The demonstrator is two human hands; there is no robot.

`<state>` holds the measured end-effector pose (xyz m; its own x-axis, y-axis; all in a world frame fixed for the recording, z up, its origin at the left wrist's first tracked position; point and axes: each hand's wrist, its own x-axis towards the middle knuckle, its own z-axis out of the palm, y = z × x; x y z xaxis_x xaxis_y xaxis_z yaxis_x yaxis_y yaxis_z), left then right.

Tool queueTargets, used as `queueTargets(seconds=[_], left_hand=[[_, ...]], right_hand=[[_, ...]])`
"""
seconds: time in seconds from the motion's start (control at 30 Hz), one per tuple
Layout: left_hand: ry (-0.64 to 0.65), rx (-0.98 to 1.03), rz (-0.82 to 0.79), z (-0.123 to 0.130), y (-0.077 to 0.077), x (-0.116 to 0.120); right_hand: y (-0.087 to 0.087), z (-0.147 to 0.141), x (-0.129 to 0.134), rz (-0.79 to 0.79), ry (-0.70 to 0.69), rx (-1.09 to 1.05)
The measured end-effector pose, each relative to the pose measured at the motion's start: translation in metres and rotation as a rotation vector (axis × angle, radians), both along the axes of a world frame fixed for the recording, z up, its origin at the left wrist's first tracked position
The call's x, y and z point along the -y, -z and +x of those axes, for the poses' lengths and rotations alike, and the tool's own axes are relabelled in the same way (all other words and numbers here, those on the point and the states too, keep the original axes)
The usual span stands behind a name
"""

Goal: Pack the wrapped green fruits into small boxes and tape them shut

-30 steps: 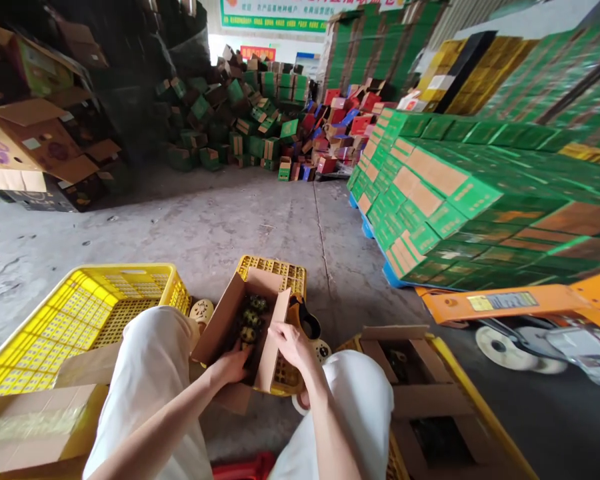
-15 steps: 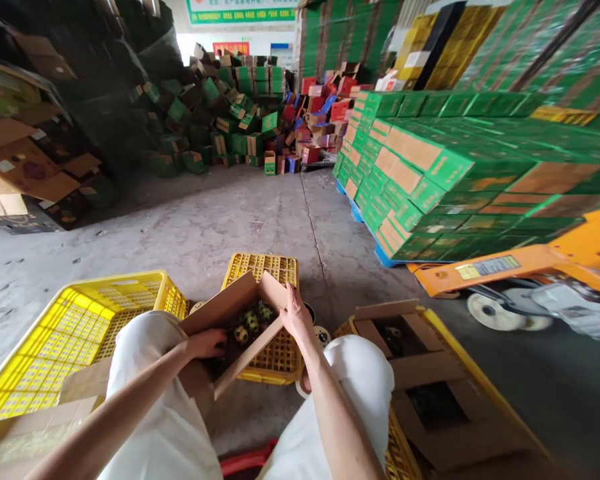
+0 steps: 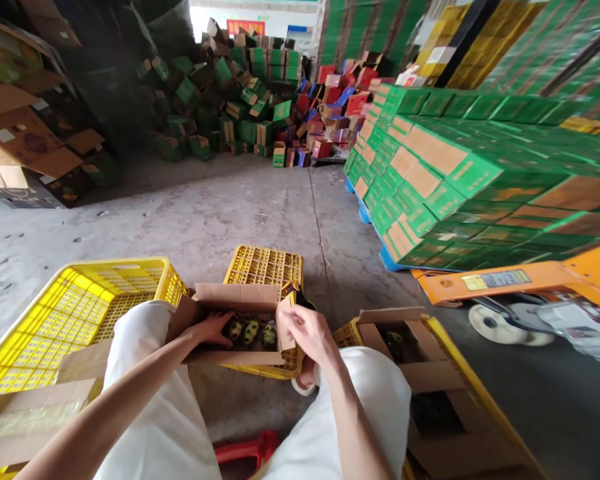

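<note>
An open cardboard box [image 3: 240,292] rests level on an upturned yellow plastic crate [image 3: 265,261] between my knees. Inside it several rounded, mottled green-and-dark items [image 3: 251,331] lie in a row; their kind is unclear. My left hand [image 3: 214,329] reaches into the box's left half, fingers stretched out, its tips close to the leftmost item. At the right end, my right hand [image 3: 305,330] has its fingers bent against the box's end flap, which it seems to pinch. A yellow-and-black object [image 3: 293,292] shows partly behind that flap.
A yellow basket crate [image 3: 115,287] with cardboard stands left. On the right, more open cardboard boxes [image 3: 430,373] sit on a yellow crate. Beyond are an orange pallet jack [image 3: 500,280], stacked green cartons [image 3: 430,180] and a heap of loose boxes [image 3: 260,100]. Something red [image 3: 245,450] lies below me.
The box has turned from slanted to level and square to me. My right hand has come from its far corner to the right end flap. The left hand's fingers have spread inside the box.
</note>
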<state>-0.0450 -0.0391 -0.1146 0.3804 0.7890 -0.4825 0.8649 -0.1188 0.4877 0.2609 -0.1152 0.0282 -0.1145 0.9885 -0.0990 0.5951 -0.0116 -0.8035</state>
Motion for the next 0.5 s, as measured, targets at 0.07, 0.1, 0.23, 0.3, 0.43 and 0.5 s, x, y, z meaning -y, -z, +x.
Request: queueTargets(seconds=[0.07, 0.1, 0.23, 0.3, 0.43, 0.5], left_hand=[[0.093, -0.079, -0.038, 0.004, 0.005, -0.003], [0.116, -0.106, -0.049, 0.008, 0.007, -0.007], [0.17, -0.132, -0.041, 0.03, 0.014, -0.036], [0.188, -0.139, -0.039, 0.038, 0.017, -0.05], [0.179, -0.154, -0.052, 0.05, 0.027, -0.056], [0.121, -0.148, -0.046, 0.055, 0.032, -0.051]], right_hand=[[-0.004, -0.02, -0.016, 0.004, -0.226, 0.022], [-0.003, -0.031, -0.026, -0.014, -0.309, 0.126], [0.025, -0.062, -0.066, -0.211, -0.5, 0.592], [0.047, -0.064, -0.077, -0.285, -0.474, 0.684], [0.089, -0.058, -0.077, -0.379, -0.424, 0.77], [0.106, -0.057, -0.072, -0.403, -0.42, 0.778]])
